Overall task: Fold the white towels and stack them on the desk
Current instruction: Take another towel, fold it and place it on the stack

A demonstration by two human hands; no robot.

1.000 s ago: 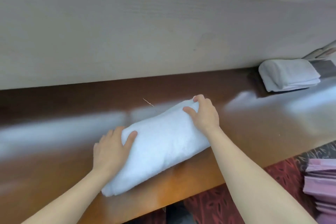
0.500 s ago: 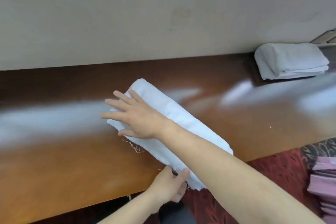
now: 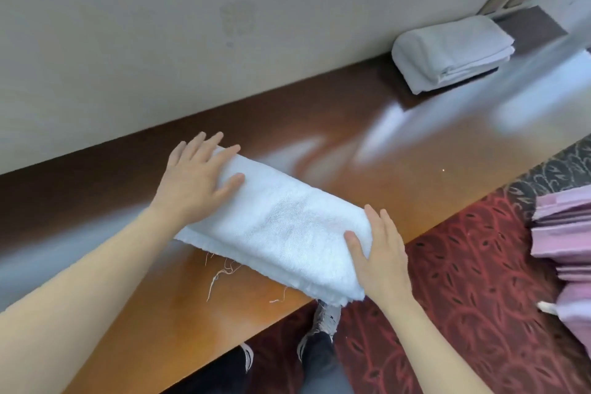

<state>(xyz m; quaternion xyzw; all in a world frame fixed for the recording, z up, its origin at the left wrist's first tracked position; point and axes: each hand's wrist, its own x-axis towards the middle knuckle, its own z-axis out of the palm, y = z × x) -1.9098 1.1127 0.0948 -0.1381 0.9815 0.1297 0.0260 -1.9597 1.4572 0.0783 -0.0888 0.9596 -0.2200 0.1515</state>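
The folded white terry towel (image 3: 281, 227) lies slantwise on the glossy brown wooden counter (image 3: 399, 153), with its near right corner poking past the near edge. The left hand (image 3: 195, 182) lies flat on the far left end, fingers spread. The right hand (image 3: 380, 253) is flat too, straight fingers against the near right end, so neither hand really grips. Likely risk: one push from the left slides the bundle off that edge, or the layers slip apart. The small stack of folded white towels (image 3: 454, 51) sits far right by the wall. Half a second back the arms were crossed, right hand on the far end and left pinching the near corner. Now they've swapped.
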